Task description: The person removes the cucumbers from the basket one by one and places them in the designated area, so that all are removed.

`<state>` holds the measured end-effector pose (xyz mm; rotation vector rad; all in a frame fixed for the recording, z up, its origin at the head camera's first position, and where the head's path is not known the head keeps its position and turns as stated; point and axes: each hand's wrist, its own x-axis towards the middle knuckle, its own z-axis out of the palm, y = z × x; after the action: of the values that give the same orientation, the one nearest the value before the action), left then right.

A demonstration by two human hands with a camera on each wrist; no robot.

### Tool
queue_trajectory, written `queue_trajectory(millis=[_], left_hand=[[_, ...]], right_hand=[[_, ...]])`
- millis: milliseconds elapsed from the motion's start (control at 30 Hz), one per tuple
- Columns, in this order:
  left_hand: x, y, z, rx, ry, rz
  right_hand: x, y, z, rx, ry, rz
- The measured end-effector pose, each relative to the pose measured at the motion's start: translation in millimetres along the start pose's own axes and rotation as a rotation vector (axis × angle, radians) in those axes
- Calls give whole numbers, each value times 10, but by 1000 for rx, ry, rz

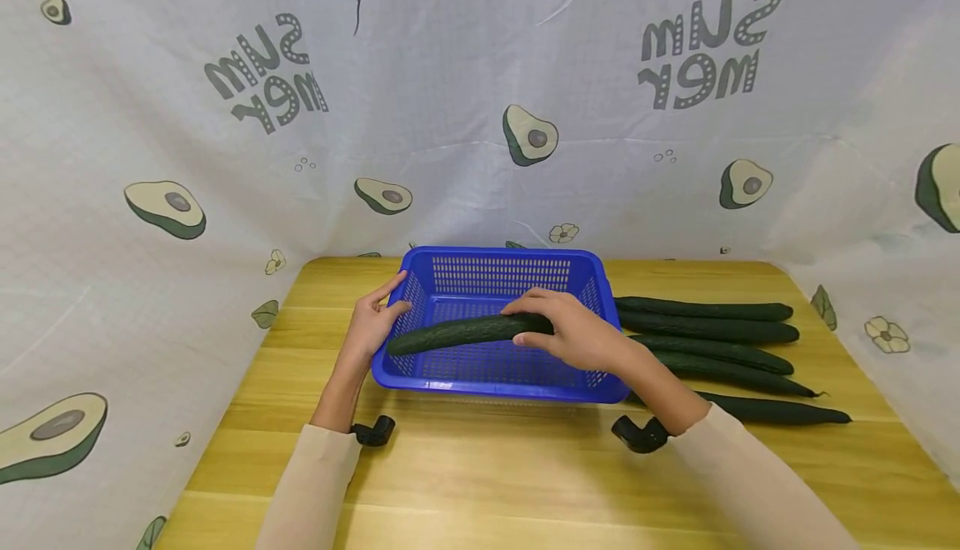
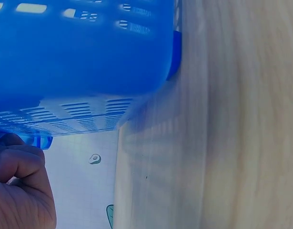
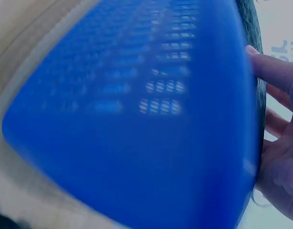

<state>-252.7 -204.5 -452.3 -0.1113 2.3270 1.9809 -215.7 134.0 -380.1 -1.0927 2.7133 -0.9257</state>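
A long dark green cucumber (image 1: pixel 465 332) lies slantwise across the opening of a blue plastic basket (image 1: pixel 495 387), its far end near the basket's left wall. My right hand (image 1: pixel 573 329) grips the cucumber near its right end, thumb on the near side and fingers over the far side. In the right wrist view the cucumber (image 3: pixel 253 28) shows just past the basket's rim. My left hand (image 1: pixel 371 325) holds the basket's left rim, thumb on the inner side. Curled fingers (image 2: pixel 22 162) show below the rim in the left wrist view.
Several more cucumbers (image 1: pixel 712 331) lie side by side on the wooden table (image 1: pixel 480 483), right of the basket. Some of their ends are hidden behind the basket and my right arm. A white curtain with avocado prints (image 1: pixel 450 100) hangs behind the table and along its sides.
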Motion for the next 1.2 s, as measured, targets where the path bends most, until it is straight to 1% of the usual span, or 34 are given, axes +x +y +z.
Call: queue_trajectory(millis=[33, 133, 233, 267, 333, 567, 700, 833, 933, 1033, 1200], left_hand=[[-22, 39, 3, -3, -9, -9], [-13, 45, -2, -9, -23, -29], [-2, 45, 2, 6, -13, -19], [25, 10, 1, 9, -6, -18], [27, 16, 9, 17, 4, -19], [36, 4, 1, 2, -5, -52], [20, -11, -13, 16, 9, -61], [-14, -4, -27, 38, 34, -40], [-39, 6, -42, 54, 38, -21], [-58, 7, -69, 42, 38, -9], [-72, -2, -115, 25, 36, -14]], right_hand=[[-25, -2, -35, -4, 15, -1], [-111, 18, -141, -11, 49, 5], [-213, 66, -234, -23, 78, 22], [-250, 87, -264, -28, 86, 29], [-327, 136, -313, -40, 100, 48], [-610, 331, -450, -57, 124, 131], [-793, 427, -523, -74, 155, 150], [-975, 492, -609, -117, 199, 143], [-1120, 537, -669, -156, 224, 133], [-1268, 588, -713, -210, 242, 140], [-1531, 681, -759, -289, 279, 145]])
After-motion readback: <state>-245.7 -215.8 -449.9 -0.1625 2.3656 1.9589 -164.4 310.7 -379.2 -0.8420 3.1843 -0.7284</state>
